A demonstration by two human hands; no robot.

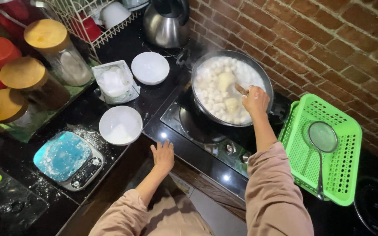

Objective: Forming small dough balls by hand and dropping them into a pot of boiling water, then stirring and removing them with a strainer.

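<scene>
My right hand (255, 99) is closed on the wooden handle of a stirring utensil (240, 89) that dips into a dark pot (269, 89) on the black stove (184, 131). The pot holds milky liquid with many small white balls and two larger pale lumps (226, 81). My left hand (163, 156) rests flat with fingers spread on the front edge of the counter, empty, just below the stove and to the right of a white bowl of white powder (120, 125).
A green plastic basket (349, 131) with a mesh skimmer (323, 137) sits right of the stove. On the left are a blue-topped kitchen scale (68, 159), a smaller white bowl (150, 67), a bag of powder (115, 82), lidded jars (57, 50), a dish rack and a kettle (166, 24). Brick wall behind.
</scene>
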